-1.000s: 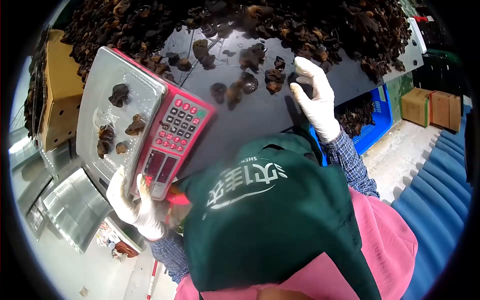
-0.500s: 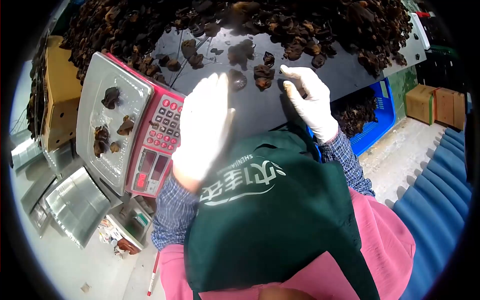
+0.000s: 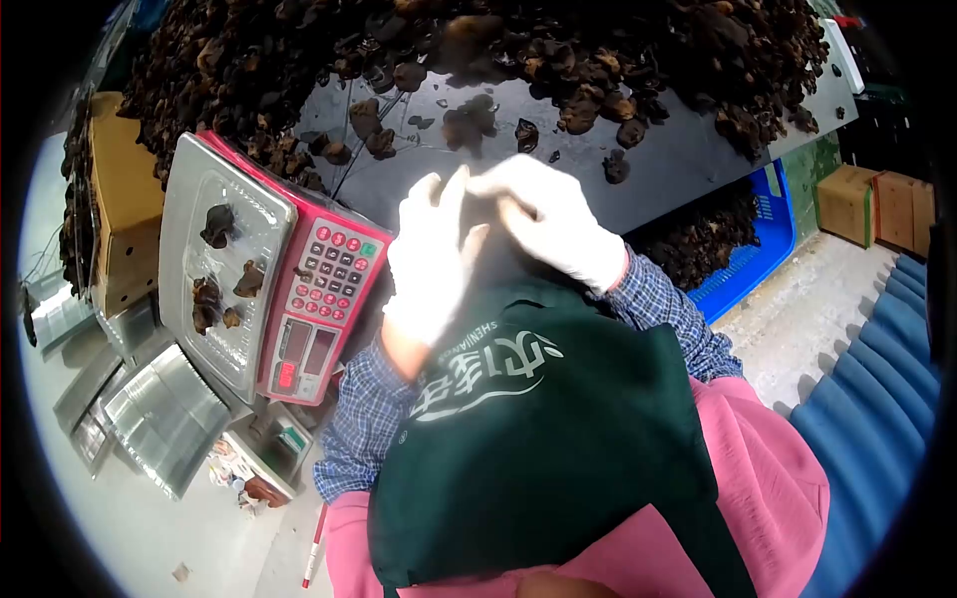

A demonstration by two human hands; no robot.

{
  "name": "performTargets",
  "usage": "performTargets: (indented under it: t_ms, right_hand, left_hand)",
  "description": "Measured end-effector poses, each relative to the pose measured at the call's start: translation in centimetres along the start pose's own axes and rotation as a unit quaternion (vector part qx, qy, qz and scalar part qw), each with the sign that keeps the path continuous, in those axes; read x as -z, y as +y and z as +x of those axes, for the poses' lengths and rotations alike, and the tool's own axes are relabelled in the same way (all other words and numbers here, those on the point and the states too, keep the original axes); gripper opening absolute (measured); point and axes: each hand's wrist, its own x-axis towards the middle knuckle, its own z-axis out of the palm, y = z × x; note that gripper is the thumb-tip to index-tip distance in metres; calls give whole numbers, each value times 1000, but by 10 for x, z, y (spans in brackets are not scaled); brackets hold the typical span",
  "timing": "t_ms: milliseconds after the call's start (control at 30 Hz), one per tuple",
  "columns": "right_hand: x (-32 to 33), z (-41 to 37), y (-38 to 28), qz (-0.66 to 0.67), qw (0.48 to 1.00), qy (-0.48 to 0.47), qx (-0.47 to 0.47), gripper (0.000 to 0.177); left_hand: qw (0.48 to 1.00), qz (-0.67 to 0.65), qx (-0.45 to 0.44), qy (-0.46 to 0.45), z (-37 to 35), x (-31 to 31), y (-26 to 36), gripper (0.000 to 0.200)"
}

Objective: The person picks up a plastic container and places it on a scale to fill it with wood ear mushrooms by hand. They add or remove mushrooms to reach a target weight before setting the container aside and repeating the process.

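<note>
My two white-gloved hands meet above the dark table (image 3: 399,164), in front of the apron (image 3: 558,439). My left hand (image 3: 434,254) points away from me with its fingers up and the thumb apart. Bent inward, my right hand (image 3: 553,224) brings its blurred fingers against the left fingertips, and whatever they hold is hidden. Just beyond lie loose dark wood ear mushrooms, among them one piece (image 3: 527,134) and a clump (image 3: 616,166) to the right. A larger heap of wood ear mushrooms (image 3: 588,60) spreads along the far side.
At left stands a pink scale (image 3: 329,274) with a few mushroom pieces on its clear pan (image 3: 224,319). A blue basket (image 3: 773,239) of mushrooms sits below the table's right side. Cardboard boxes (image 3: 847,204) are farther right, and a yellow-brown box (image 3: 128,199) is far left.
My right hand has moved left to meet my left hand, covering the mushroom clump that lay between them. My left hand has shifted slightly right. A clump formerly behind the right hand now shows.
</note>
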Motion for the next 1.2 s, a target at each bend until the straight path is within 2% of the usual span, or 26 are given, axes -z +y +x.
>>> performTargets:
  t_ms: [67, 100, 167, 200, 300, 433, 500, 567, 600, 700, 733, 833, 900, 967, 1000, 1067, 1100, 1167, 1200]
  right_hand:
    - [1, 23, 6, -42, 996, 70, 45, 21]
    - [3, 35, 8, -78, 992, 80, 57, 21]
    - [3, 56, -7, -250, 965, 66, 53, 24]
    - [2, 64, -5, -306, 947, 41, 84, 24]
    - [-6, 67, 19, -366, 923, -53, 107, 38]
    - [10, 37, 3, -191, 978, 53, 62, 22]
    - [19, 13, -5, -60, 993, 51, -87, 36]
    - [19, -3, -9, -71, 987, 21, -141, 40]
    - [13, -10, -6, -114, 990, 12, -87, 42]
    - [-1, -24, -7, -103, 991, -44, -72, 40]
    - [-8, -26, -9, -85, 989, -58, -105, 42]
    - [-6, -18, -11, -22, 994, -84, -60, 46]
    - [-5, -17, 0, 82, 983, -96, -132, 44]
    - [6, 2, -32, 187, 935, -119, -277, 40]
    - [2, 11, -43, 214, 940, -121, -237, 39]
    - [-7, 31, -70, 236, 947, -123, -179, 38]
    - [-16, 44, -79, 208, 969, -122, -61, 39]
    - [-39, 67, -97, 147, 981, -127, 27, 41]
    - [-51, 79, -109, 106, 982, -129, 86, 41]
  left_hand:
    - [999, -26, -10, 33, -2, -5, -3, 64]
    - [999, -18, -8, 33, -3, -6, -3, 64]
    - [999, 0, -9, 35, -2, -7, -3, 64]
    - [999, 5, -8, 39, -3, -8, -3, 64]
    - [999, -8, -6, 41, -3, -8, -3, 63]
    - [999, -10, 8, 43, -3, -6, 2, 63]
    - [998, -39, 8, 52, -3, -9, -2, 63]
    - [996, -63, 4, 59, -3, -12, -6, 63]
    - [994, -93, 7, 51, -3, -13, -8, 63]
    - [987, -151, -21, 55, -5, -13, -11, 63]
    - [981, -186, -31, 50, -4, -12, -12, 65]
    - [948, -306, -55, 72, -7, -16, -20, 62]
    - [920, -381, -35, 84, -13, -13, -19, 62]
    - [918, -389, -5, 80, -12, 14, -6, 63]
    - [910, -393, -29, 126, -14, 22, -8, 63]
    - [933, -316, -23, 170, -18, 66, -3, 63]
    - [940, -272, -33, 201, -22, 85, -5, 62]
    - [937, -255, 0, 238, -34, 123, -6, 61]
    - [955, -125, -15, 268, -39, 140, -16, 60]
